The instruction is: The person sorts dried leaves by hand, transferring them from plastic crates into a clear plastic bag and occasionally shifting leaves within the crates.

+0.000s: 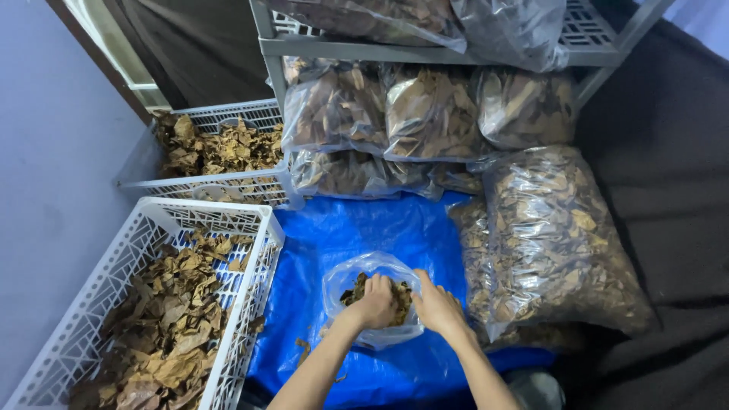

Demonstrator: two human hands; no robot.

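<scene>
While the clear plastic bag (372, 300) of dried leaves sits open-mouthed on the blue tarp (342, 228), the left hand (377, 302) presses in, fingers curled on leaves; the right hand (437, 305) grips the bag's rim.

Single head-worn view, looking steeply down and forward, close over the blue tarp (334, 228), shelves beyond

Soft, even light falls from overhead; glare glints off the plastic bags (554, 243), the right side stays dim, and the edges bow.
</scene>
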